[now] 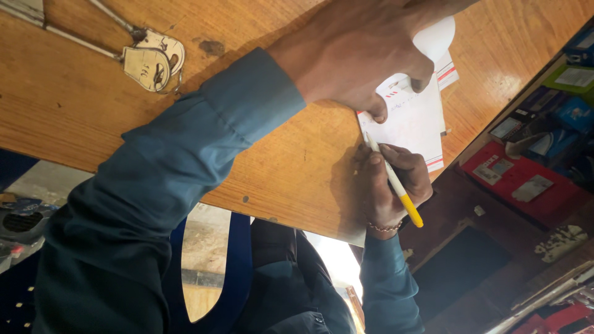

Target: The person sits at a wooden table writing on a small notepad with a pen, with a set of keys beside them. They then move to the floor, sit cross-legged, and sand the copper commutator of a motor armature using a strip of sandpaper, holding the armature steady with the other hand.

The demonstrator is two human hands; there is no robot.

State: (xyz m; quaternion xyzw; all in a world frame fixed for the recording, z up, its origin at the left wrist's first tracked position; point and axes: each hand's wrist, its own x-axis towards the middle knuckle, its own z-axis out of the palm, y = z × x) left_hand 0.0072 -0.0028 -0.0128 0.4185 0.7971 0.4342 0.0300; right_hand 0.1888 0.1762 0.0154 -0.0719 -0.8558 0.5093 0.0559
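Observation:
My left hand point(352, 59) presses down on a white envelope point(416, 124) with red and blue edge marks, which lies on a wooden desk point(86, 105). Its fingers curl over the envelope's upper edge. My right hand point(387, 188) grips a white pen with a yellow end point(402, 195), and the tip touches the envelope's lower left corner. A beaded bracelet sits on my right wrist. Both arms wear teal sleeves. More white paper shows under my left hand.
A metal padlock with keys point(151, 62) lies at the desk's upper left. Beside the desk on the right are a red box point(526, 182) and blue and green packages point(572, 93). A blue chair point(238, 260) shows below the desk edge.

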